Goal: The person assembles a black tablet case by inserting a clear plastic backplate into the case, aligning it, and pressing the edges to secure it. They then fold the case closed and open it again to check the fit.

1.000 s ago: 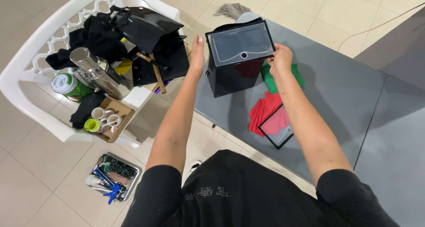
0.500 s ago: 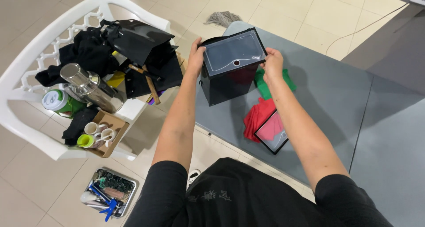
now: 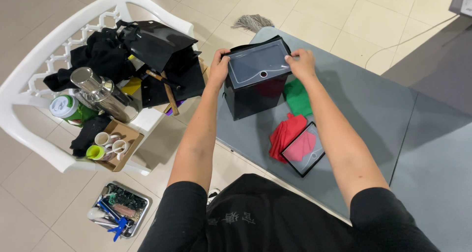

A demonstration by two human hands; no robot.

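- The box (image 3: 255, 82) is black and stands on the near left corner of the grey table (image 3: 373, 114), close to its edge
- Its top is a clear lid (image 3: 258, 63) in a black frame, with a small round hole near the front edge of the pane
- The lid sits slightly tilted, its far edge higher than the near one, and light glares off the pane
- Something red shows dimly through the box's front right part; what it is cannot be told
- The left hand (image 3: 219, 65) grips the left end of the lid, thumb on top at the corner, fingers curled down the side of the box
- The right hand (image 3: 301, 63) grips the right end, fingers pressed on the lid's rim and closed over the edge
- Both hands are clamped on the box from opposite sides, forearms reaching out over the table edge
- A green cloth (image 3: 297, 97) lies on the table just right of the box, touching it
- A red cloth (image 3: 285, 134) lies nearer the person, partly under a second clear lid (image 3: 306, 149) with a black frame, which lies flat and apart from the box
- A white chair (image 3: 34, 85) left of the table holds black cloth (image 3: 101, 53), a steel flask (image 3: 103, 95) and a cardboard tray of cups (image 3: 115, 146)
- A metal tray (image 3: 118, 215) of small tools lies on the tiled floor beside the chair
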